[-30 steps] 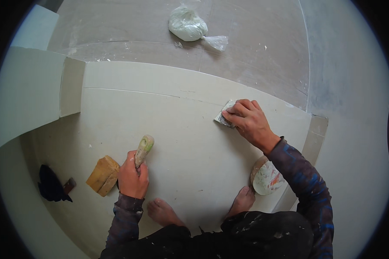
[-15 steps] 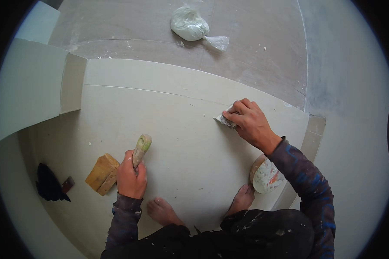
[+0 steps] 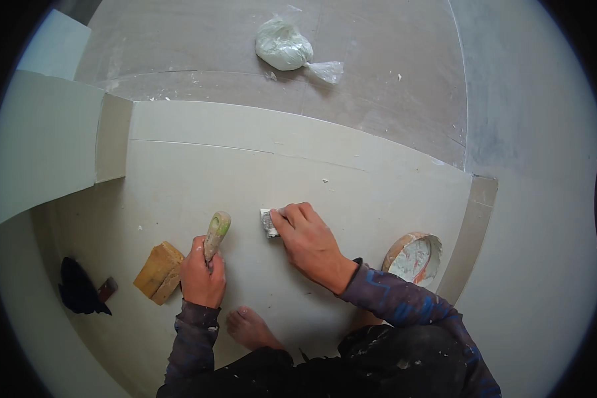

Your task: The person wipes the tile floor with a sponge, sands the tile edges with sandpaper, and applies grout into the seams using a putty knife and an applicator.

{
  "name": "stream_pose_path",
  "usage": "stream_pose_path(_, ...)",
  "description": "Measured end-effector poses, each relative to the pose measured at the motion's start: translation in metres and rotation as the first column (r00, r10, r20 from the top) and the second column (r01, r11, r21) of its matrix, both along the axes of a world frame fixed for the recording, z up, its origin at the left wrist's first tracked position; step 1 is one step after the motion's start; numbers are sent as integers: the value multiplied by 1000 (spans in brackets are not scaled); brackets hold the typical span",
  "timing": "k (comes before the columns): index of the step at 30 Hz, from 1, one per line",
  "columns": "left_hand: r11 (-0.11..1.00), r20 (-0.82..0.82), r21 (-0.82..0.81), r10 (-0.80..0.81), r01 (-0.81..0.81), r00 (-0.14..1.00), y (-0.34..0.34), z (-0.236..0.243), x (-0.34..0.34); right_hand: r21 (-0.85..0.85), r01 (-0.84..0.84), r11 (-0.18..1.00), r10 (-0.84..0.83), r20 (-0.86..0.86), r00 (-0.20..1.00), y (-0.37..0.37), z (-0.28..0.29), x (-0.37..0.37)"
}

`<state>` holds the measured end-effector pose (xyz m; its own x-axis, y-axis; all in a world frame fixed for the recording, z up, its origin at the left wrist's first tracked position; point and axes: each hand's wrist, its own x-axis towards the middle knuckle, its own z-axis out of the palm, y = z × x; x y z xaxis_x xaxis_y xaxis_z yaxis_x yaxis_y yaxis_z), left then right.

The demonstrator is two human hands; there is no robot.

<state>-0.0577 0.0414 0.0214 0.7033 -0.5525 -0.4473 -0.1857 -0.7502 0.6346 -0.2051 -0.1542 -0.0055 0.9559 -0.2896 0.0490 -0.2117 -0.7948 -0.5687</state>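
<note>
Pale plastered floor panel (image 3: 199,179). Right hand (image 3: 308,242) pressing small scraper blade (image 3: 268,222) flat, smoothing underway. Left hand (image 3: 202,278) fisted round green-handled tool (image 3: 216,232), at nine o'clock. Probably another steady pass next.

We see only the handle of the tool (image 3: 217,232) in the left hand (image 3: 202,278); its working end is hidden inside the fist. The fingers of the right hand (image 3: 308,242) cover most of the small grey pad (image 3: 268,222), so we cannot tell its full shape. The dark brush (image 3: 79,288) is partly lost in the shaded rim. We cannot tell what fills the white bag (image 3: 284,46). The bowl (image 3: 412,255) is partly covered by the sleeve.
</note>
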Motion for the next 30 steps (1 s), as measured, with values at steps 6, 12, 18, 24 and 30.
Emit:
stream_pose_path(6, 997, -37, -66, 44, -47, 998, 0, 5, -1, -304, 480, 823, -528, -99, 843, -93, 18, -25)
stream_pose_path(12, 996, -9, -81, 43, -43, 999, 3, 0, 0, -245, 307, 920, -346, -133, 929, -14, 6, 24)
stream_pose_path(18, 989, -27, -123, 84, -86, 996, -2, 6, 3, -77, 412, 908, -397, 158, 904, -73, 13, 23)
stream_pose_path(24, 991, 8, -120, 56, -55, 998, 8, 2, 5, 0, 169, 986, -167, 152, 974, 17, -18, 47)
stream_pose_path(30, 984, 40, -154, 100, -93, 994, 11, 10, 7, 27, 530, 847, -530, 108, 841, -72, 8, 14)
